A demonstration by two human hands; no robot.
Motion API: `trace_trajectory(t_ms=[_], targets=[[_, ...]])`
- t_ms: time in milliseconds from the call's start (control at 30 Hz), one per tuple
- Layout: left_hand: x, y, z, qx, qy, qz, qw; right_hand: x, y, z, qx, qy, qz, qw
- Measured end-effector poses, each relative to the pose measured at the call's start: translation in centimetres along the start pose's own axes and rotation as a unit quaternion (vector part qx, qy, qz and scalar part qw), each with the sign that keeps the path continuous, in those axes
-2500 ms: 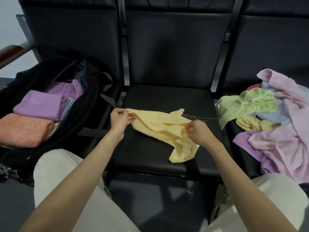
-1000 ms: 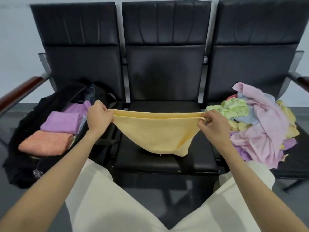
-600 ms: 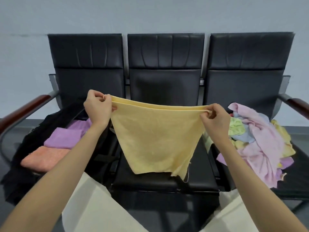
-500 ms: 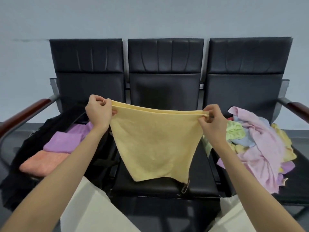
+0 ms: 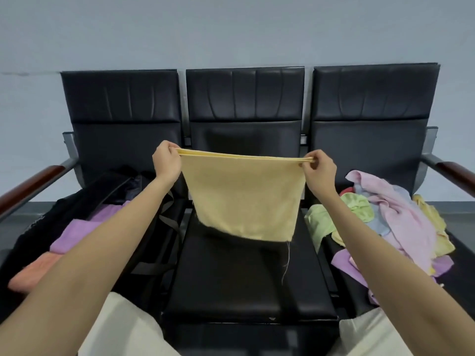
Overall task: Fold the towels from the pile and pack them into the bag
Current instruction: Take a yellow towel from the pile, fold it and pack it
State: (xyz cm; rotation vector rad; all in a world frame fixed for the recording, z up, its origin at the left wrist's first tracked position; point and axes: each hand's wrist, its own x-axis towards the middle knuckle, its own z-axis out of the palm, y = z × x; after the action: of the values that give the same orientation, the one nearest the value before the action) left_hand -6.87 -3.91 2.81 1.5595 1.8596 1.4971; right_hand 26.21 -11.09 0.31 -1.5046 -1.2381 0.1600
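Observation:
A yellow towel [image 5: 244, 199] hangs doubled over in the air above the middle seat, its top edge pulled taut. My left hand [image 5: 166, 164] pinches its left top corner and my right hand [image 5: 320, 170] pinches its right top corner. A loose thread dangles from the lower right corner. The black bag [image 5: 84, 199] lies open on the left seat with folded purple [image 5: 77, 232] and orange [image 5: 33, 273] towels inside. The pile of unfolded towels [image 5: 401, 222], pink, green, blue, yellow and purple, covers the right seat.
Three joined black chairs stand against a pale wall. The middle seat [image 5: 244, 286] lies under the hanging towel. Wooden armrests [image 5: 28, 186] flank the row on both ends. A black bag strap [image 5: 169, 222] drapes between the left and middle seats. My light-trousered knees are at the bottom.
Both hands lifted the yellow towel off the middle seat by its corners and raised it. It now hangs higher, flatter and more squared, with the top edge stretched tight.

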Motion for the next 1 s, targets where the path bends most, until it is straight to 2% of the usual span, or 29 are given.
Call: trace_trajectory(t_ms=[133, 267, 367, 533, 600, 700, 833, 900, 1000], targets=[[-1.1, -2.6, 0.2, -0.009, -0.029, -0.014, 0.999, -1.4, 1.3, 0.2, 0.002, -0.013, 0.007, 1.0], [-4.1, -8.3, 0.3, 0.003, -0.099, -0.046, 0.994, -5.9, 4.3, 0.7, -0.004, -0.05, 0.035, 0.998], [-7.2, -13.8, 0.3, 0.056, -0.173, -0.072, 0.981, -10.3, 7.6, 1.5, -0.042, -0.12, 0.064, 0.99], [-14.4, -21.9, 0.0, 0.127, -0.295, -0.126, 0.939, -18.0, 12.6, 2.0, -0.083, -0.253, 0.126, 0.956], [-16.9, -24.0, -0.5, 0.162, -0.338, -0.108, 0.921, -20.2, 13.6, 1.8, -0.085, -0.278, 0.144, 0.946], [-19.1, -25.7, -1.3, 0.215, -0.404, -0.033, 0.889, -21.9, 14.1, 1.6, -0.071, -0.288, 0.163, 0.941], [-20.6, -23.8, -0.6, 0.327, -0.381, 0.031, 0.864, -22.7, 15.1, 1.1, -0.05, -0.295, 0.171, 0.939], [-21.9, -22.1, 0.6, 0.292, -0.403, 0.07, 0.865, -22.8, 15.5, 1.0, -0.041, -0.294, 0.167, 0.94], [-24.1, -19.8, 3.4, 0.187, -0.479, 0.116, 0.85, -22.9, 15.5, 0.8, -0.034, -0.292, 0.173, 0.94]])
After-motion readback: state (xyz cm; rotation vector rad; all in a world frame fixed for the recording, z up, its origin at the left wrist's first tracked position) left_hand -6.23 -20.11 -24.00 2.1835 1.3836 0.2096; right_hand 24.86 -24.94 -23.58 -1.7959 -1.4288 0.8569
